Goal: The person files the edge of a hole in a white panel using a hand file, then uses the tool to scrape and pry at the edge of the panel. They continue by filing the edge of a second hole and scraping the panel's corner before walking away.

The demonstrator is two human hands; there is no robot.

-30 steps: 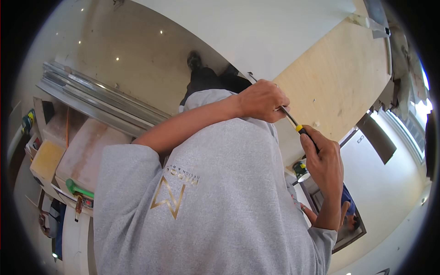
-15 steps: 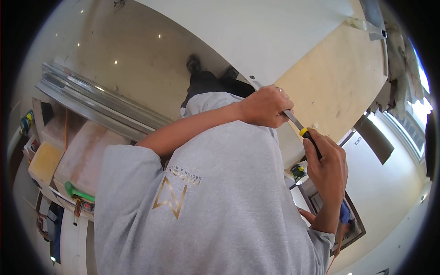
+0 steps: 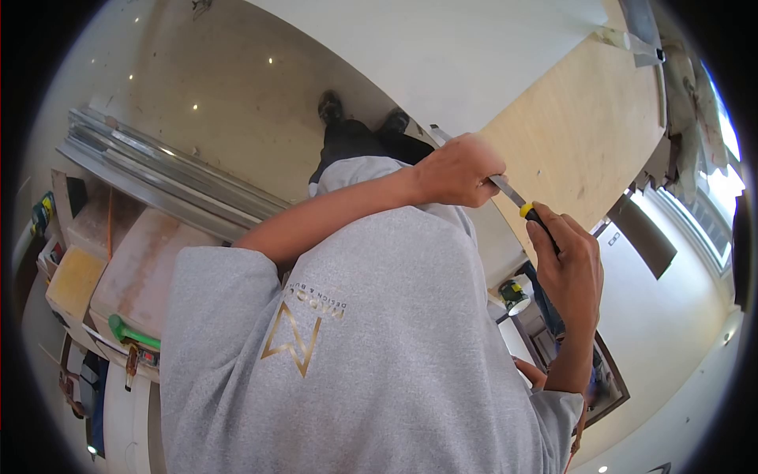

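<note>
My right hand (image 3: 568, 265) grips the black and yellow handle of a long flat metal tool that looks like a file (image 3: 509, 192). My left hand (image 3: 462, 170) is closed in a fist around the blade, and the tip sticks out past the far side of it. The fist hides the middle of the blade. Both hands are in front of my grey shirt, beside the edge of a white sheet (image 3: 442, 55) and a bare plywood board (image 3: 584, 134). Whether the blade touches that edge cannot be made out.
Long metal channels (image 3: 174, 174) lie on my left, near dusty boxes (image 3: 142, 261). A green-handled tool (image 3: 130, 330) rests there. A green and black power tool (image 3: 515, 294) is beyond my right side. My shoes (image 3: 330, 107) stand on the floor beside the white sheet.
Both hands and the tool have shifted slightly forward, away from my body. My left wrist has turned a little, and more of the blade's tip shows past the fist.
</note>
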